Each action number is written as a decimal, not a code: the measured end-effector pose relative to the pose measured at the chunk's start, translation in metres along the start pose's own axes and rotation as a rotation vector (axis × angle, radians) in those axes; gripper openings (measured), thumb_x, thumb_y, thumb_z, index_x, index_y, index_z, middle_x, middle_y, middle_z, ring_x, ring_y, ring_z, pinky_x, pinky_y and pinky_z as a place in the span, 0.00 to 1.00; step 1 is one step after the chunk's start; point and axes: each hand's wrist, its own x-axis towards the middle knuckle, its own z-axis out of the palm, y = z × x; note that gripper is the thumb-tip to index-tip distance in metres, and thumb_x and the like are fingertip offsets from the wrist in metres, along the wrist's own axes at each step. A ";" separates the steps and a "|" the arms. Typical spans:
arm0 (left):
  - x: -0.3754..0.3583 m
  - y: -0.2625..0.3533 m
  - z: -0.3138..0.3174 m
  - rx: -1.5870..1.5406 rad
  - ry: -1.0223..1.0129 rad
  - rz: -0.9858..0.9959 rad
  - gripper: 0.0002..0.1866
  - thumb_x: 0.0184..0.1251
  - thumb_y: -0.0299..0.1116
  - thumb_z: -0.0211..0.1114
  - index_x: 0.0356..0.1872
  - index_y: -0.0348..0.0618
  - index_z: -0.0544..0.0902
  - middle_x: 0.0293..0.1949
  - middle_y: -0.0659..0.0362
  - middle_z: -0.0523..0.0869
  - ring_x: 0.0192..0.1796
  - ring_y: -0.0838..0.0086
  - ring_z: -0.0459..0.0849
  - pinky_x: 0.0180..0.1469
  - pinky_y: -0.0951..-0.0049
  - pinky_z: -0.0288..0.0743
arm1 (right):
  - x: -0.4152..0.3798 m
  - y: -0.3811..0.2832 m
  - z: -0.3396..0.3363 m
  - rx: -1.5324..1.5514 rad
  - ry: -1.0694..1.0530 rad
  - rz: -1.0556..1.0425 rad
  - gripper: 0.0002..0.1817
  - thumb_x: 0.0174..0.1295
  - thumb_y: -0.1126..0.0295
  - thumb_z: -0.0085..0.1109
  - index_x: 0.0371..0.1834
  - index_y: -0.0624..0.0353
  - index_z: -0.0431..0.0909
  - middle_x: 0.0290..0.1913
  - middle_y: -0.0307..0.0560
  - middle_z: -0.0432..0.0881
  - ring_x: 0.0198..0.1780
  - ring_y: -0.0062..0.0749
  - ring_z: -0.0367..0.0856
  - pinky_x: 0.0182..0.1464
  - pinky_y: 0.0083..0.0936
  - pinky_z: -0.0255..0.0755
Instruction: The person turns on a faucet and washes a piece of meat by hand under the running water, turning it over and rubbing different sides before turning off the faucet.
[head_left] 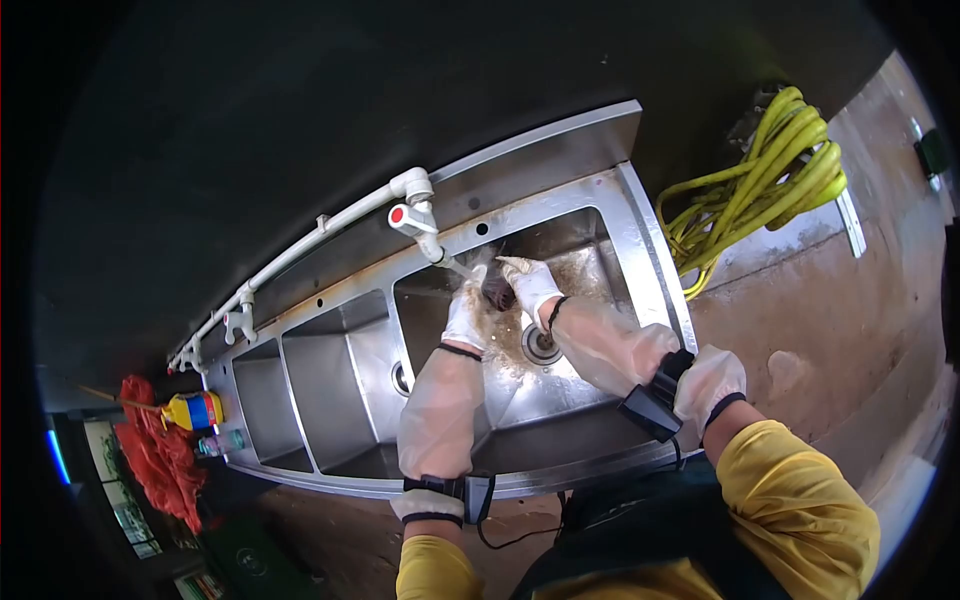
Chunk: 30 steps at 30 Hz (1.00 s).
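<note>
Both my hands wear white gloves and are inside the right basin of a steel sink (672, 270). Under the white tap (416, 222), water runs down onto my left hand (468, 308). Between my hands is a dark, wet item (499, 292), too small to name, and my left hand's fingers are at its left side. My right hand (530, 280) reaches in from the right with its fingers bent over the item. Brown dirty water lies around the drain (541, 344) below them.
Two more basins (345, 390) lie to the left. A white pipe (340, 222) runs along the wall. A coiled yellow hose (770, 180) hangs at the right. At the far left are a yellow bottle (193, 411) and red netting or cloth (160, 455).
</note>
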 end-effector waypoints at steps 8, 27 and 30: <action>-0.030 -0.009 0.020 -0.280 0.318 -0.058 0.10 0.66 0.39 0.56 0.40 0.43 0.73 0.38 0.54 0.78 0.41 0.60 0.77 0.44 0.59 0.75 | -0.063 0.014 0.009 -0.841 -0.213 -0.554 0.21 0.63 0.66 0.45 0.60 0.59 0.67 0.58 0.59 0.70 0.62 0.48 0.65 0.63 0.37 0.57; -0.121 0.025 0.020 -0.250 0.072 -0.030 0.19 0.65 0.36 0.58 0.53 0.36 0.73 0.49 0.50 0.79 0.49 0.59 0.79 0.53 0.52 0.74 | 0.032 0.064 -0.064 0.458 -0.428 0.529 0.07 0.65 0.63 0.52 0.41 0.49 0.76 0.33 0.38 0.81 0.37 0.29 0.80 0.23 0.19 0.73; -0.100 0.009 -0.010 -0.252 0.023 -0.156 0.27 0.63 0.49 0.58 0.57 0.42 0.70 0.53 0.49 0.77 0.53 0.56 0.76 0.54 0.40 0.68 | 0.009 -0.008 -0.032 0.369 -0.046 0.426 0.09 0.58 0.71 0.57 0.42 0.56 0.75 0.33 0.40 0.79 0.33 0.29 0.78 0.35 0.26 0.75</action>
